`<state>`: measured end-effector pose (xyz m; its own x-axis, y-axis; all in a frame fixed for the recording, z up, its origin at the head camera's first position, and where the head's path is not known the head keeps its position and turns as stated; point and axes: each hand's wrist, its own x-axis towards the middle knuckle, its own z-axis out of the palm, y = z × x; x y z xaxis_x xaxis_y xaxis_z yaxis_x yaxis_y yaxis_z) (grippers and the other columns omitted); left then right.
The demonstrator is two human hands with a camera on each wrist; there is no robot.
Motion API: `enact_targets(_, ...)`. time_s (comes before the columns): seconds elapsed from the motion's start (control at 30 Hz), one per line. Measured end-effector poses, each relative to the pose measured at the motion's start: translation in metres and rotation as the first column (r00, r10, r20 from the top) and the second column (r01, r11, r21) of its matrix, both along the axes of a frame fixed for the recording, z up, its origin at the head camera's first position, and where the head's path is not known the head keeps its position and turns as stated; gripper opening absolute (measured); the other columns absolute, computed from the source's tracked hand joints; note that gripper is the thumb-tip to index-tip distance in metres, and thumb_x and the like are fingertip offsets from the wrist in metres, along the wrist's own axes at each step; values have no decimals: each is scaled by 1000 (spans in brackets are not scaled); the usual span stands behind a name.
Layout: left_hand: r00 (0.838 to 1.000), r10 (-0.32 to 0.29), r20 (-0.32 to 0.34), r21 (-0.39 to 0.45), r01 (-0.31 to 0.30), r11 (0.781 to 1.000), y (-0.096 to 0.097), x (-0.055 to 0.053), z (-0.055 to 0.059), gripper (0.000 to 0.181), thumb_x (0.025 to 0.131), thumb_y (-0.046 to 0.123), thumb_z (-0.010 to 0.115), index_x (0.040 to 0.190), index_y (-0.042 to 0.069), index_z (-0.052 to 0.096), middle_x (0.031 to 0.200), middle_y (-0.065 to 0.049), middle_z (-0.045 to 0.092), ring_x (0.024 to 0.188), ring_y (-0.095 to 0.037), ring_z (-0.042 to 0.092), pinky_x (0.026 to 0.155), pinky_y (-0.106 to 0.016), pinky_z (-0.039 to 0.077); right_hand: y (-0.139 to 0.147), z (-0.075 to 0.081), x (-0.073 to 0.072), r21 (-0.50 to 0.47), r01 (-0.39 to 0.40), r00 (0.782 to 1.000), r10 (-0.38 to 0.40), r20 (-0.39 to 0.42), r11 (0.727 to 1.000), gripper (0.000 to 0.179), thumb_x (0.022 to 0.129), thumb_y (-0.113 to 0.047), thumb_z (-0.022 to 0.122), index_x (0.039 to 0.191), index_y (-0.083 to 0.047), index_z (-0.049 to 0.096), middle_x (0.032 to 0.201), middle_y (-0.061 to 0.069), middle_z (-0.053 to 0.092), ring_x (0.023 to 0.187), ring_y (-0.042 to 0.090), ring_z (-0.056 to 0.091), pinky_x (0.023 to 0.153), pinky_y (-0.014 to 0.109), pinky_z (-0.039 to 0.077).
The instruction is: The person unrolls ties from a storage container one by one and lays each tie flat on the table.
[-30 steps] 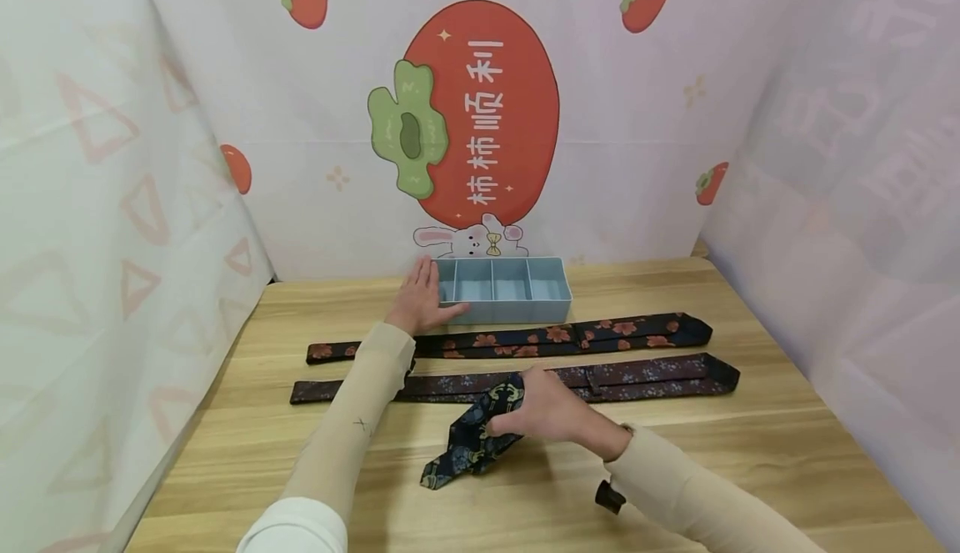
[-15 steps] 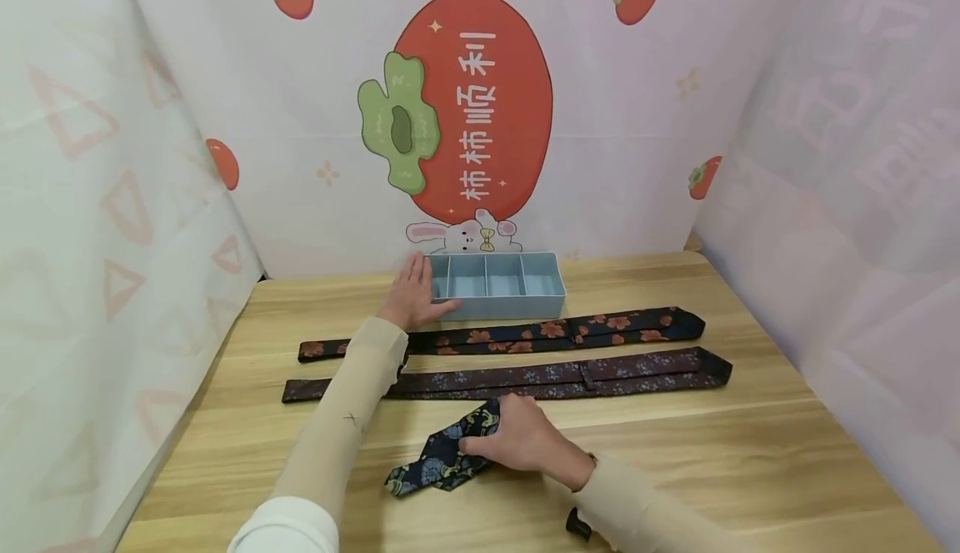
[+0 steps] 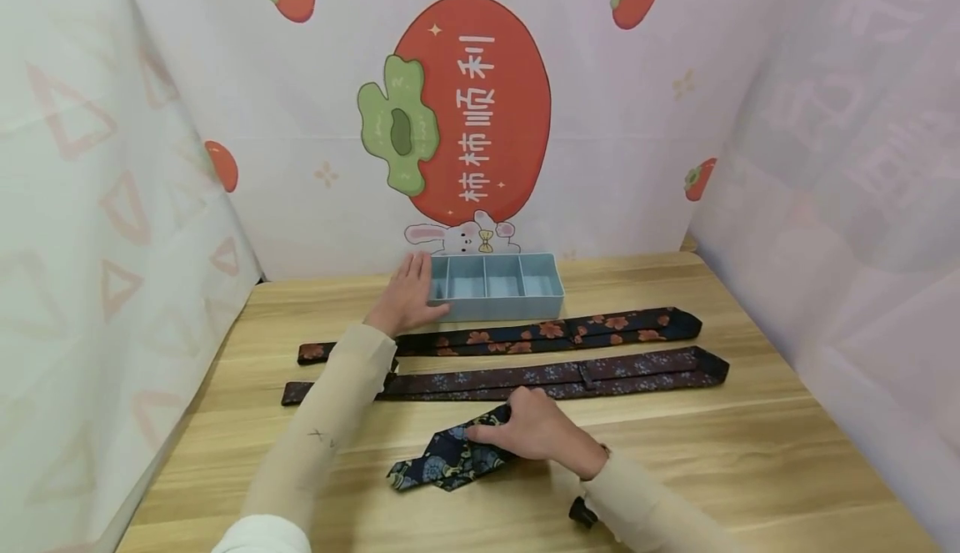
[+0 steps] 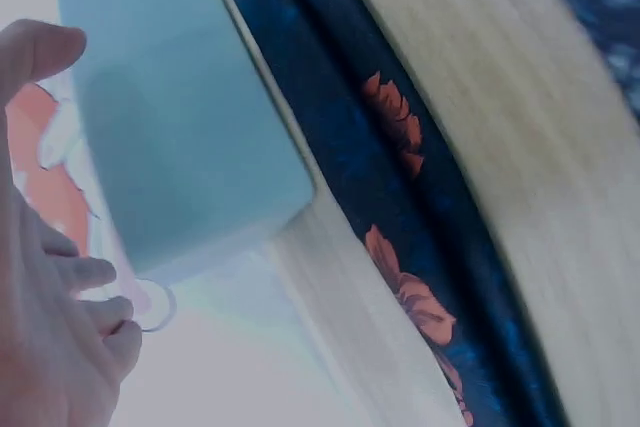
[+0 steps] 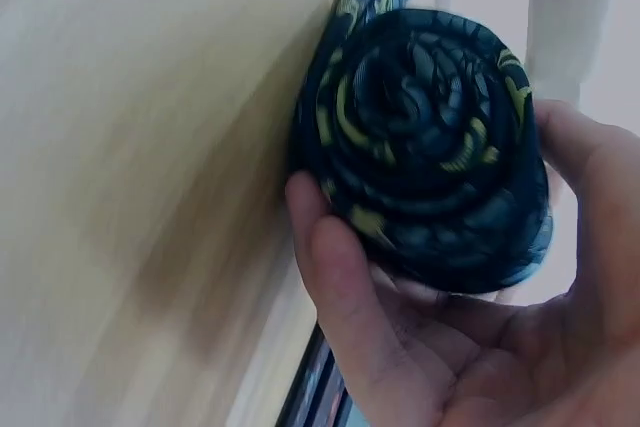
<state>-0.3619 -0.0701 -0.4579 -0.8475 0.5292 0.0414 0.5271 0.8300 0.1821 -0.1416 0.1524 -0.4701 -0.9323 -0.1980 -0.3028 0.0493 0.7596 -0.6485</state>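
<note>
My right hand grips a rolled necktie, dark with blue and yellow patterns. In the right wrist view the fingers and thumb curl round the coil, whose spiral end faces the camera. The tie's loose ends lie on the table to the left of the hand. My left hand rests at the left end of a pale blue box with several compartments, fingers straight and thumb spread along its front. The left wrist view shows the thumb and fingertips beside the box.
Two long neckties lie flat across the wooden table: a dark one with orange flowers and a maroon one with small blue flowers. My left forearm crosses over both. A printed cloth backdrop stands behind the box.
My right hand has shifted left and slightly nearer with the rolled necktie, then a little back to the right. The left hand stays at the box. The head view has tilted slightly.
</note>
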Motion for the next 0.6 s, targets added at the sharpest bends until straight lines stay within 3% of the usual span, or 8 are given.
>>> enact_targets(0.13,989,-25,-145,46,32,998,-4,16,4,95,102,44,62,164,-10,15,170,-30,26,160,-45,25,131,-55,24,15,1,0,-39,1,1000,0,32,999,69,87,-69,73,49,-26,33,44,-12,24,40,8,17,44,27,24)
enact_targets(0.23,954,-60,-295,102,93,990,-8,35,4,80,100,34,68,158,-10,34,156,-29,48,146,-43,46,123,-54,40,25,2,1,-74,-8,998,13,59,997,68,90,-67,72,47,-24,40,41,-8,36,37,9,26,44,27,29)
enact_targets(0.33,929,-102,-355,164,169,972,-11,61,1,63,97,27,70,147,-7,52,137,-23,63,125,-38,61,107,-51,54,33,3,2,-108,-13,996,23,92,994,66,91,-65,71,47,-22,47,43,0,52,38,14,46,47,28,37)
enact_targets(0.4,946,-131,-296,216,200,956,-12,81,-3,53,98,26,68,141,-3,58,128,-18,67,114,-31,65,97,-46,58,38,4,2,-120,-16,994,28,102,993,65,93,-64,70,49,-22,48,48,6,61,45,19,60,49,29,41)
enact_targets(0.47,975,-164,-151,287,202,936,-12,103,-6,46,98,24,67,137,0,61,121,-12,68,103,-24,66,88,-41,59,42,6,2,-128,-24,994,37,105,992,64,94,-63,70,50,-21,48,50,8,63,48,20,63,50,29,42)
enact_targets(0.5,980,-184,-73,320,197,927,-12,114,-8,42,99,23,67,135,2,62,115,-9,68,97,-19,65,84,-37,58,44,8,2,-125,-28,994,40,97,992,63,94,-62,69,52,-19,51,53,8,65,51,22,66,50,30,43)
enact_targets(0.53,978,-209,5,350,194,916,-11,123,-10,38,100,21,66,133,2,63,111,-6,68,91,-15,64,81,-34,58,46,9,2,-112,-40,995,50,85,993,63,95,-62,69,54,-17,55,54,9,66,49,20,63,49,29,42)
enact_targets(0.6,955,-255,150,407,176,897,-10,140,-12,34,100,18,67,130,3,64,108,-3,67,84,-9,61,76,-30,56,49,13,1,-74,-71,996,74,40,995,58,96,-61,69,61,-15,64,55,7,66,48,18,59,49,30,42)
